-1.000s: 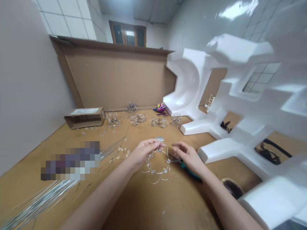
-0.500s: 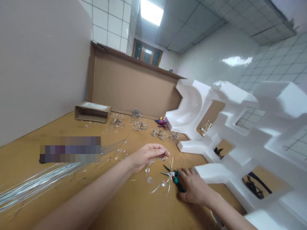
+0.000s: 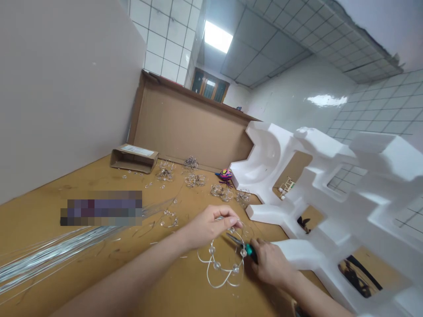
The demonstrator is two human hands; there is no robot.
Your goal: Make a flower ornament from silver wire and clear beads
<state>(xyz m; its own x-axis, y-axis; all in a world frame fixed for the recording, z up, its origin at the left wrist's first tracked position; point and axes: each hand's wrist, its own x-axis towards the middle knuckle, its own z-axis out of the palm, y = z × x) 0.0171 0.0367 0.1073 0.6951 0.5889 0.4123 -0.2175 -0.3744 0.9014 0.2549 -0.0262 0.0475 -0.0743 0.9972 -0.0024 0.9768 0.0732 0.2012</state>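
Between the closed fingertips of my left hand (image 3: 222, 226) is the upper part of a beaded wire ring (image 3: 217, 266). It is silver wire with several clear round beads, and loops of wire curve out below it. My right hand (image 3: 271, 260) is wrapped round the green and black handles of pliers (image 3: 250, 251). Their metal jaws point left, behind or beside the ring's right side; whether they touch the wire I cannot tell. Another beaded wire piece (image 3: 169, 219) lies on the table left of my left hand.
A bundle of silver wires (image 3: 69, 246) lies at the left. Several finished-looking wire pieces (image 3: 194, 179) sit farther back, near a small cardboard box (image 3: 134, 158) and a colourful toy (image 3: 226, 175). White foam packing (image 3: 317, 211) lines the right; a cardboard panel (image 3: 194, 121) stands behind.
My left hand has moved slightly right and down, and the ring now hangs facing me. The pliers' jaws, spread before, look closer together. The view has shifted a little.
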